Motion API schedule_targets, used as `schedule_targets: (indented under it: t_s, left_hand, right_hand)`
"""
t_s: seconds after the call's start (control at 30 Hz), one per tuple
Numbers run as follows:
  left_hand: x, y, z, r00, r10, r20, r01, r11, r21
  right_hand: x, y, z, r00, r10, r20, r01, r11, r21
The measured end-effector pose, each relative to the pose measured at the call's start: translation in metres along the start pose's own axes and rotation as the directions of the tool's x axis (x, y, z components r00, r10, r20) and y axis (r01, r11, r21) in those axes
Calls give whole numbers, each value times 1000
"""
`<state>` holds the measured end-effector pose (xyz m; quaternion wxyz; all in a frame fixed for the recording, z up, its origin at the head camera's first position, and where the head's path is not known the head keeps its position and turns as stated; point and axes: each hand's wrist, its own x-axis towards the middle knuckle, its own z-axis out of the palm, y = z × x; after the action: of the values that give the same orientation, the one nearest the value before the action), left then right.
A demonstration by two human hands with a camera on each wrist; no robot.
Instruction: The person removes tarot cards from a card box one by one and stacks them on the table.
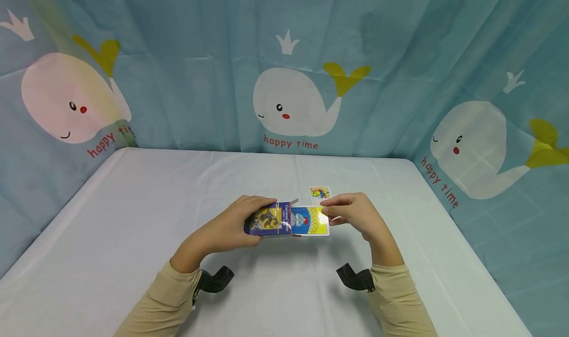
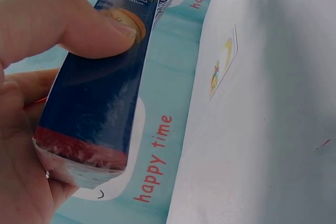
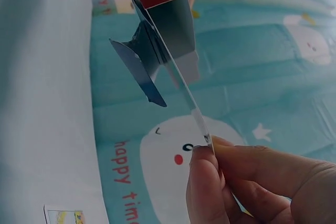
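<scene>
- Fingers of the right hand (image 1: pixel 354 212) are closed to a pinch, thumb against fingertips, on the outer end of a picture card (image 1: pixel 306 221); the edge grip probably leaves most of its face uncovered.
- Card spans from fingertips to the right end of a small box (image 1: pixel 269 219), its inner part hidden inside. Direction of travel: cannot tell.
- Left hand (image 1: pixel 227 222) wraps the box, gap only as wide as the box itself; thumb presses one narrow side, fingers the opposite one. Grip likely steadies it and keeps the mouth free.
- Box flap (image 3: pixel 139 72) bends outward, out of the card's way.
- Box is held above the white table (image 1: pixel 133 228), presumably for working room.
- Loose card (image 1: pixel 319 193) lies on the table just beyond the right hand, picture up; reason unclear.
- Whale-print curtain (image 1: pixel 200 95) stands behind.
</scene>
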<state>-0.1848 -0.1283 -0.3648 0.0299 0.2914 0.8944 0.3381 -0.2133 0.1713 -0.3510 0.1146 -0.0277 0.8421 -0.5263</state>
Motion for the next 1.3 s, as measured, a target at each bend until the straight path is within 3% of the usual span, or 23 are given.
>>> schedule_targets:
  t_s: [0.7,1.3]
  left_hand:
    - [0,0,0,1000,-9,-8,9,1000,-6]
    - [-1,1,-3,1000,-20,-6,20,1000,-6]
  right_hand:
    - [-3,4,-20,999,20,-29,-21,998,-55]
    - [-6,7,-36,1000,5,-20,-6,1000,-18]
